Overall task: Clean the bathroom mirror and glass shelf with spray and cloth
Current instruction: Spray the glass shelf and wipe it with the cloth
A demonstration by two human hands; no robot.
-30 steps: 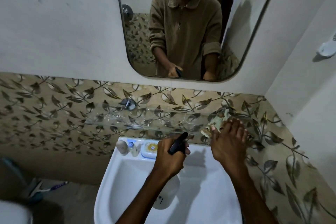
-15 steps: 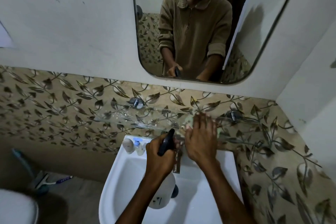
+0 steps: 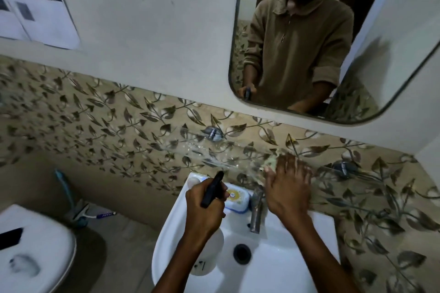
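Nearest the camera, over the white sink (image 3: 281, 266), the left hand (image 3: 204, 207) is gripping the black trigger head of a white spray bottle (image 3: 209, 254), whose body is hanging below the fist above the basin. Just beyond, past the metal tap (image 3: 256, 211) and the soap box (image 3: 235, 197), the right hand (image 3: 288, 188) is lying flat with fingers straight, pressing a pale green cloth (image 3: 271, 162) onto the glass shelf (image 3: 214, 152). Farther up the wall, the mirror (image 3: 385, 38) is hanging above the leaf-patterned tiles (image 3: 107, 126), showing the person in a tan pullover.

no legible text, papers (image 3: 47, 19) on wall too blurred
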